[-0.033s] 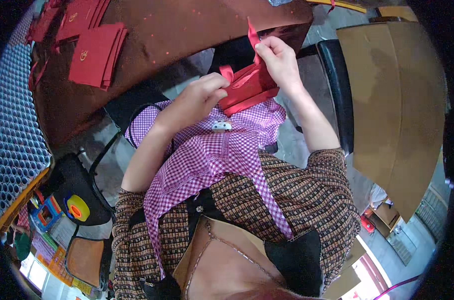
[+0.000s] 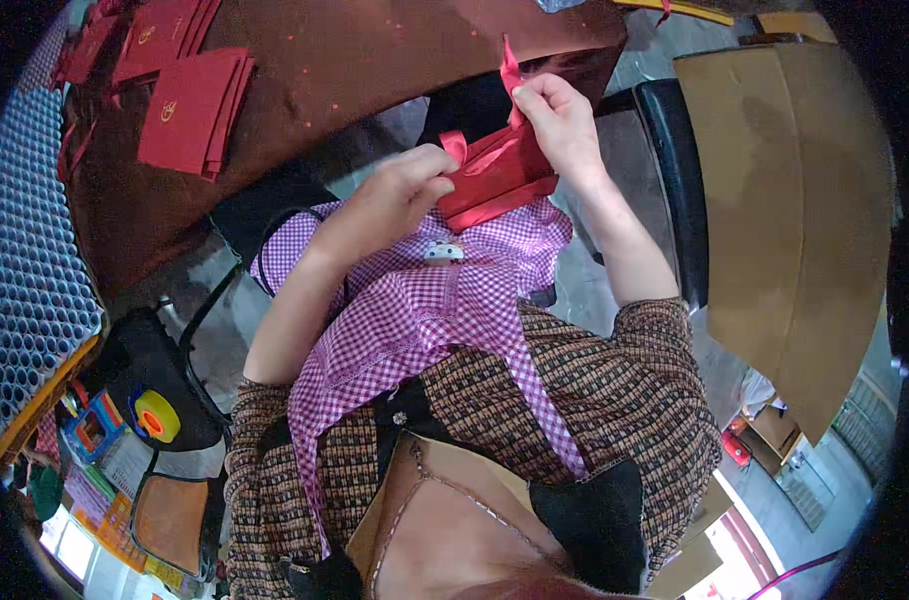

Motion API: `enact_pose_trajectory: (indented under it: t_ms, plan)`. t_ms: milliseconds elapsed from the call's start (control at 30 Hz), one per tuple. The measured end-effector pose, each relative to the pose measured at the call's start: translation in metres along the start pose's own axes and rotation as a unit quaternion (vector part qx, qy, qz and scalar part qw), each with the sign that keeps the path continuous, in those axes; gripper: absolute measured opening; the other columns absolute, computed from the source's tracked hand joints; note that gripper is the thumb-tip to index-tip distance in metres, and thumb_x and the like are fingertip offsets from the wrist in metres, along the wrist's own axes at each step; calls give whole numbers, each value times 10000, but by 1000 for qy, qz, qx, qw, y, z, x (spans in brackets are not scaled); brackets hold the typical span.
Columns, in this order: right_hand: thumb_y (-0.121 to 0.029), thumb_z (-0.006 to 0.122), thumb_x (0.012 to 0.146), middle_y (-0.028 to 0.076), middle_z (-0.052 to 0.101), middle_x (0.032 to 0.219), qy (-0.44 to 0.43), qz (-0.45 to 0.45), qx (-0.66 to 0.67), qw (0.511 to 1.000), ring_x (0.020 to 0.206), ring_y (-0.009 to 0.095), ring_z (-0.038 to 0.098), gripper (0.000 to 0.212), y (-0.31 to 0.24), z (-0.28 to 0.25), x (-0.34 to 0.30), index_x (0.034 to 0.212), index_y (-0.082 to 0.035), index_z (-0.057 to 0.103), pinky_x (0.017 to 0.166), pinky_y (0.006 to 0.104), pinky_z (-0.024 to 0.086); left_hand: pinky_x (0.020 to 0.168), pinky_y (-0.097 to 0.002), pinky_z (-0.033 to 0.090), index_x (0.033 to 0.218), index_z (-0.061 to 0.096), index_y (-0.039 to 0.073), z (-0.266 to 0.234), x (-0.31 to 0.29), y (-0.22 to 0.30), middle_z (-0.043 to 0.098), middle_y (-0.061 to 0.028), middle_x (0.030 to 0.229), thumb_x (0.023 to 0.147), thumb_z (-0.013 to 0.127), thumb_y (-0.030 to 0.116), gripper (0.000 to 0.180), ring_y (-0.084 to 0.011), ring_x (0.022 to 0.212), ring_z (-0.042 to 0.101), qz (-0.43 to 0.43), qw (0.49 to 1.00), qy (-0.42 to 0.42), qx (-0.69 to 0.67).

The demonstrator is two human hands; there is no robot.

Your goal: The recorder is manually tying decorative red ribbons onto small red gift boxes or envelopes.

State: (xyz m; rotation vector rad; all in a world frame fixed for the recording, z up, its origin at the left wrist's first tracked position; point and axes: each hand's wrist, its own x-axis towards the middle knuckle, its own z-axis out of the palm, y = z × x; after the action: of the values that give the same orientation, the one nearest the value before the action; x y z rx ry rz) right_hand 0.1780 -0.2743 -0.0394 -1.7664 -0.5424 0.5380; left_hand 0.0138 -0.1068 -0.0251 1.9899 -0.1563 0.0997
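A red gift bag [image 2: 500,172] rests over my lap, against the purple checked apron [image 2: 425,300]. A satin ribbon [image 2: 512,75] in a brighter red stands up from its top edge. The thumb and fingers of my right hand [image 2: 560,125] are pinched on that ribbon, with its loose end sticking up above them. At the bag's left side, my left hand [image 2: 405,195] is closed on the ribbon where a small loop [image 2: 455,148] rises past the fingertips. The bag's lower edge carries a folded red band. My fingers hide part of both sides.
On the brown-covered table [image 2: 375,50] lie flat red bags [image 2: 190,110] with gold marks, stacked at the left. A tray of round blue-grey cells [image 2: 35,260] stands at the far left. Large cardboard [image 2: 775,220] leans at the right beside a black chair edge [image 2: 675,180]. Yellow tape [image 2: 157,415] sits lower left.
The ribbon's loose end above my right hand has shifted very slightly to the right. My hands and the bag hold nearly the same place.
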Motion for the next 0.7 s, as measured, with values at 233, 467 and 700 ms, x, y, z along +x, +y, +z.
enact_pose_trajectory:
  t_ms: [233, 467, 700]
  plan:
    - [-105, 543, 891, 48, 643, 857, 23, -5, -20, 1000, 789, 99, 580, 167, -4, -11, -1, 997, 12, 597, 720, 231, 457, 621, -227, 434, 946, 563, -2, -5, -5, -4, 581, -20, 800, 836, 580, 44, 120, -110, 677, 541, -91, 990, 97, -53]
    - [-260, 752, 647, 174, 327, 1420, -202, -298, -378, 853, 1331, 356, 275, 800, -66, 3, -40, 1341, -69, 403, 1049, 483, 245, 558, -242, 486, 985, 579, -29, -55, 1, 12, 608, -70, 838, 894, 553, 178, 228, -131, 673, 588, -236, 872, 231, -362]
    - [-46, 581, 831, 173, 549, 1229, -67, -310, -106, 942, 1129, 270, 540, 397, -48, 38, -32, 1209, 54, 511, 929, 355, 424, 711, -278, 504, 1220, 471, -62, -76, -3, 18, 605, -119, 1022, 957, 460, 195, 368, -148, 856, 598, -99, 840, 191, -498]
